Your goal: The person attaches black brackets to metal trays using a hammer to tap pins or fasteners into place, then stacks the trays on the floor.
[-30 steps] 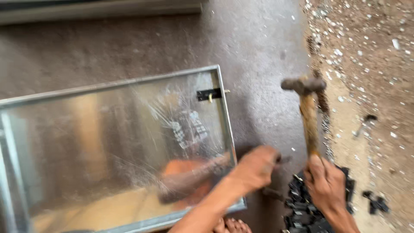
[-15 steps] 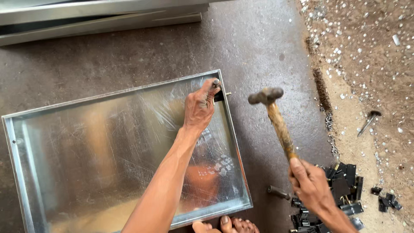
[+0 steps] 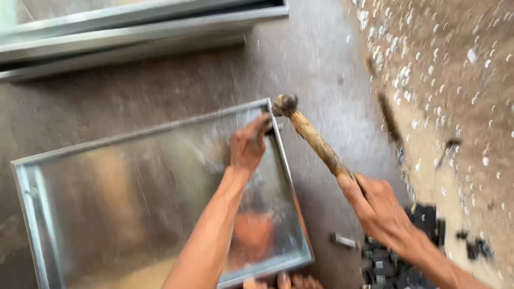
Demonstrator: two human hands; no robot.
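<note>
- The right hand (image 3: 380, 206) is clenched round the wooden handle of a hammer (image 3: 316, 142), its head at the far right corner of the shiny metal tray (image 3: 32, 214).
- The left hand (image 3: 247, 145) pinches something small at that rim, apparently steadying it for the blow.
- Left forearm stretches across the tray; right wrist is cocked inward.
- Small dark metal pieces (image 3: 391, 262) lie near right on the floor.

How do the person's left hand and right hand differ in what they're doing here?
The left hand rests with fingers curled on the far right corner of the shiny metal tray, while the right hand grips a hammer by its wooden handle. The left hand lies over the tray; the right hand is off it, above the dark floor. Both are bare, and the hammer head sits beside the left hand's fingers.
</note>
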